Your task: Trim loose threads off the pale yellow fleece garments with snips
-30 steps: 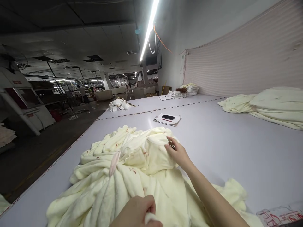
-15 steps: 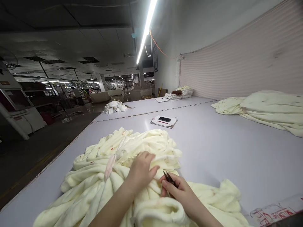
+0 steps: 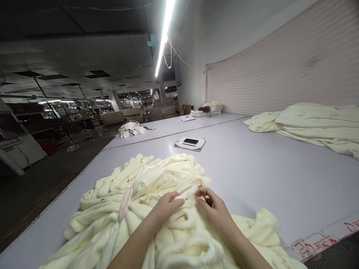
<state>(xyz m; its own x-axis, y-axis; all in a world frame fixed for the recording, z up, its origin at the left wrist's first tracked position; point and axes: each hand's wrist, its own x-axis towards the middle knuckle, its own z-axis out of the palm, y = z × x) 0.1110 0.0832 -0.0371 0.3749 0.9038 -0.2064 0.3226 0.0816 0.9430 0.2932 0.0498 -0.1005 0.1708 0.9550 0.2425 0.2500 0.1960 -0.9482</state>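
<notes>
A heap of cream plush fabric with small red and dark motifs lies in front of me, with a pale pink strip across it. My left hand is closed on a fold of it, thumb and fingers pinching. My right hand is closed around dark thread snips, mostly hidden in the palm. Its fingertips touch the edge of the same fold. An open tube of cloth, like a sleeve or leg end, lies below my hands.
Beyond the heap, a phone and a red pen lie on papers. More cream fabric lies at the right. White scraps and stacked pieces sit farther back on the pale table. Its left edge drops to a dark floor.
My left hand has gone from loosely spread above the fabric to pinching a fold. My right hand, with the snips, has moved up slightly to that fold. The view has shifted a little.
</notes>
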